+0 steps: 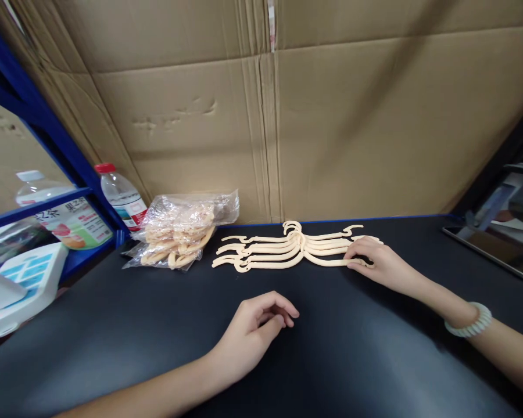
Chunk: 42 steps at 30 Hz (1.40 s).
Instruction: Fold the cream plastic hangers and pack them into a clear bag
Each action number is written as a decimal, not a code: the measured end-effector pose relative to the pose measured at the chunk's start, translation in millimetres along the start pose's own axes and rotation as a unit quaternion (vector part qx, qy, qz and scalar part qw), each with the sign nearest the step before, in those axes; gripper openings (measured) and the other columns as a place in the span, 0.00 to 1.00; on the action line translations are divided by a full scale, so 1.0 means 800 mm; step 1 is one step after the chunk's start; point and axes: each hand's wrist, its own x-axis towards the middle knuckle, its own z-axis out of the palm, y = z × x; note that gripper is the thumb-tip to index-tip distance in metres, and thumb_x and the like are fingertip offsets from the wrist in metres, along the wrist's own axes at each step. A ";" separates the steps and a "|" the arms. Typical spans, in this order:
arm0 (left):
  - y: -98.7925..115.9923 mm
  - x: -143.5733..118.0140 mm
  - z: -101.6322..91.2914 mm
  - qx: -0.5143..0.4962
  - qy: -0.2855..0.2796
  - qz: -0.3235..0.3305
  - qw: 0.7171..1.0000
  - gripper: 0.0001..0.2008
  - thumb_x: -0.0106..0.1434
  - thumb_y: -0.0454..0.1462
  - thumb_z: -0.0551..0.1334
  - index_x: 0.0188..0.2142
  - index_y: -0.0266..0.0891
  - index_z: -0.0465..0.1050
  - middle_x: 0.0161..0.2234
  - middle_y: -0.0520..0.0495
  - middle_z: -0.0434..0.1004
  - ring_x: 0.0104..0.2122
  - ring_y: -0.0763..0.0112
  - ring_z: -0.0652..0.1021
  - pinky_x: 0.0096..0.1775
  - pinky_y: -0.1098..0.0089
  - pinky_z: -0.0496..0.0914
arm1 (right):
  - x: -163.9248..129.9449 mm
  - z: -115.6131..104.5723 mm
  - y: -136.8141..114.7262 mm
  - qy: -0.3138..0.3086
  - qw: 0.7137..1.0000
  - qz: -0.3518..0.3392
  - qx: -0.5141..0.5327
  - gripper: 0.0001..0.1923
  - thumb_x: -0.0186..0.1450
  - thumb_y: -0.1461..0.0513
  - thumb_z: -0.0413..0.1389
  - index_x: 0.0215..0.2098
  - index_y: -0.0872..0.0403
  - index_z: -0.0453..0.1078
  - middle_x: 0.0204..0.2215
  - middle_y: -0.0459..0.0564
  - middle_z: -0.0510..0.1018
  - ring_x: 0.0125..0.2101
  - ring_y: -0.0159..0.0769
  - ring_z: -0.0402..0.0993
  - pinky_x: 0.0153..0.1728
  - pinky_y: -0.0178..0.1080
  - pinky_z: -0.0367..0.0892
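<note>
Several cream plastic clothes hangers (279,257) lie in a row on the black tabletop (157,337), overlapping, their hooks bunched at the top middle. My right hand (377,261) is at the right end of the nearest hanger, thumb and fingers closed around its arm tip and partly hiding it. A pale beaded bracelet (469,320) circles the right wrist. My left hand (261,325) rests in front of the row, apart from the hangers. Its fingers are loosely curled, a small gap shows by the thumb, and nothing is visible in it.
Left of the row, more cream hangers are piled in clear plastic bags (183,223). A red-capped bottle (121,197) stands behind them near a blue frame (52,116). A white device (26,284) sits far left, a dark tablet-like panel (497,249) at right. Cardboard (375,116) walls the back.
</note>
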 end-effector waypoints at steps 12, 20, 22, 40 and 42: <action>0.001 0.006 -0.005 -0.172 0.129 -0.057 0.975 0.12 0.54 0.30 0.63 0.39 0.37 0.69 0.46 0.40 0.76 0.45 0.61 0.77 0.51 0.62 0.68 | -0.002 -0.013 -0.022 -0.039 0.990 0.092 0.095 0.10 0.64 0.55 0.52 0.30 0.52 0.68 0.28 0.47 0.75 0.28 0.35 0.70 0.31 0.38 0.65; 0.011 0.011 -0.014 -0.359 0.216 -0.152 0.895 0.22 0.55 0.25 0.61 0.50 0.30 0.63 0.53 0.30 0.70 0.45 0.54 0.79 0.52 0.61 0.70 | -0.004 -0.020 -0.020 0.052 0.969 0.145 0.192 0.13 0.61 0.52 0.56 0.33 0.53 0.67 0.25 0.48 0.74 0.24 0.34 0.70 0.28 0.38 0.67; 0.011 0.015 -0.016 -0.371 0.232 -0.152 0.886 0.24 0.56 0.26 0.61 0.52 0.32 0.59 0.54 0.30 0.69 0.44 0.53 0.79 0.51 0.59 0.71 | -0.005 -0.023 -0.020 0.066 0.966 0.147 0.201 0.13 0.61 0.52 0.56 0.33 0.53 0.67 0.25 0.48 0.73 0.24 0.34 0.70 0.27 0.37 0.68; -0.014 0.030 -0.035 -0.020 0.196 0.034 0.980 0.22 0.56 0.41 0.66 0.49 0.35 0.72 0.27 0.51 0.73 0.27 0.74 0.73 0.33 0.72 0.69 | -0.009 -0.018 -0.051 0.087 0.986 -0.049 -0.131 0.09 0.68 0.63 0.49 0.42 0.52 0.71 0.34 0.52 0.79 0.36 0.41 0.71 0.37 0.43 0.65; -0.012 0.030 -0.034 -0.051 0.204 0.025 0.977 0.22 0.54 0.42 0.67 0.48 0.35 0.72 0.28 0.51 0.74 0.27 0.73 0.73 0.33 0.71 0.70 | -0.010 -0.020 -0.057 0.114 0.967 -0.033 -0.224 0.10 0.69 0.62 0.48 0.39 0.53 0.72 0.34 0.53 0.79 0.34 0.42 0.71 0.35 0.42 0.64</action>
